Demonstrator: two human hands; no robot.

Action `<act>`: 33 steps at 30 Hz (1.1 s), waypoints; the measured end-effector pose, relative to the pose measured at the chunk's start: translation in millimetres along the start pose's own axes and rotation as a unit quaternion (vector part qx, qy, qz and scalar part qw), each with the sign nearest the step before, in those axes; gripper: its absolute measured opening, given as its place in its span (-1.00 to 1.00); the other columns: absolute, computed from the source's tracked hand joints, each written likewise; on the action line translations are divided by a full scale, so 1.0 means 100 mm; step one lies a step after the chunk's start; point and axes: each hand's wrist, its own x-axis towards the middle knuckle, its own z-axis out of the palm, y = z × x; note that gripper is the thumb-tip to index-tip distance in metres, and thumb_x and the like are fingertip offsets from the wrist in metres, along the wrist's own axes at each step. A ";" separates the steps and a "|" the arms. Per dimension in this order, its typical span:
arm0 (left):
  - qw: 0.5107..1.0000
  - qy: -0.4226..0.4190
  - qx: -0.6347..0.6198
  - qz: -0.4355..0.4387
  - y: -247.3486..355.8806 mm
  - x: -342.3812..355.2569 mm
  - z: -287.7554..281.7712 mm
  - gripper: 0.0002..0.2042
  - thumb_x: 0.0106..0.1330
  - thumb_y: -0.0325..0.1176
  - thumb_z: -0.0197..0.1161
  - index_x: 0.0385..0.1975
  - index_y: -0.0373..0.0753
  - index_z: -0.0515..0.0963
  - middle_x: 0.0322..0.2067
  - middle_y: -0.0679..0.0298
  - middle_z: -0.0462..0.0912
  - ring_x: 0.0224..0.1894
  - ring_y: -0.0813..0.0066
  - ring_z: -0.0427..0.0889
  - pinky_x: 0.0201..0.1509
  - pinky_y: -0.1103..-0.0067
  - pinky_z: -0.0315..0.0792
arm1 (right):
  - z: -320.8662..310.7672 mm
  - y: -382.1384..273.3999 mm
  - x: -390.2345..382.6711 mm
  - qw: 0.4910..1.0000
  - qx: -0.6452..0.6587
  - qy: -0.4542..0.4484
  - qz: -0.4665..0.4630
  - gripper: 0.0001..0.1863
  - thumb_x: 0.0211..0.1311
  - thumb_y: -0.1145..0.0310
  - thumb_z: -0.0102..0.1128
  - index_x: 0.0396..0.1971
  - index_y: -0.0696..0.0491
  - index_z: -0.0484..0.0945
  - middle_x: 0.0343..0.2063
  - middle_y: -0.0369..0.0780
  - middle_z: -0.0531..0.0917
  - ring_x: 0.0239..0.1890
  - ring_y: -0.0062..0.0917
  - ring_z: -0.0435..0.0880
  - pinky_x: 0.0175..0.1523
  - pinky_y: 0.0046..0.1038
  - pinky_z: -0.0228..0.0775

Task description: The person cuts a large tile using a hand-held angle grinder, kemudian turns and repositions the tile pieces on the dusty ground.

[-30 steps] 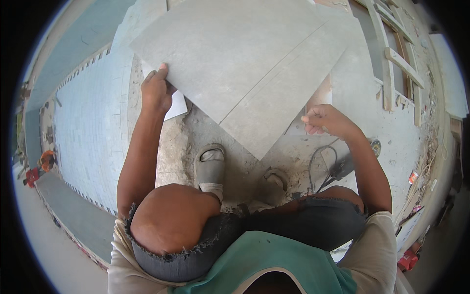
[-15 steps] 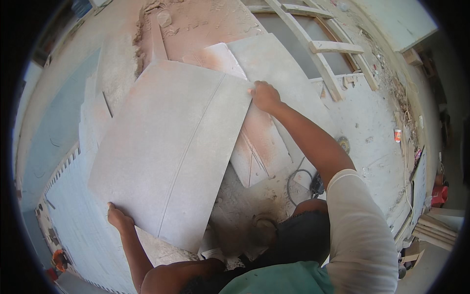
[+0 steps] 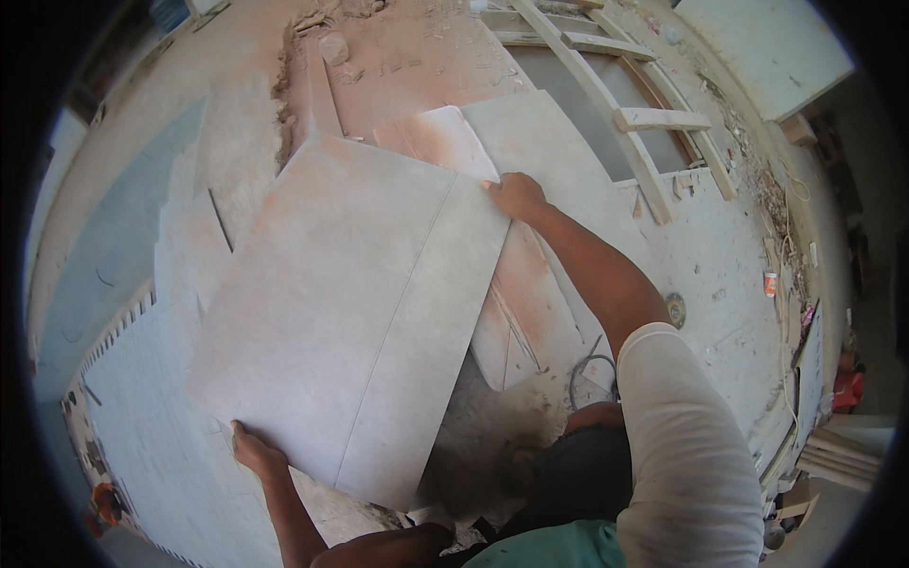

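That right hand (image 3: 518, 197) has swung forward, arm outstretched, grip pinching the large grey rectangular tile (image 3: 331, 293) at its far corner; the left hand (image 3: 258, 450) pinches its near edge.

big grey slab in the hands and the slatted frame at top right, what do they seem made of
Grey slab: probably ceramic or porcelain tile, matte; smooth, faintly mottled face and crisp edges, though cement board is possible. Slatted frame: likely wood, dull and pale; squared bars, perhaps whitened by paint or dust.
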 end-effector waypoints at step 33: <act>0.988 -0.005 -0.066 0.142 0.96 -0.28 0.24 -0.63 0.46 -0.13 0.08 -0.58 -0.20 0.33 -0.56 0.45 0.29 -0.44 0.65 0.22 -0.35 0.60 0.20 | -0.22 -0.36 -0.13 0.977 0.212 0.008 0.031 -0.30 0.35 -0.16 -0.02 -0.05 0.30 0.58 -0.16 0.02 0.65 -0.08 -0.24 0.59 0.10 -0.29 0.35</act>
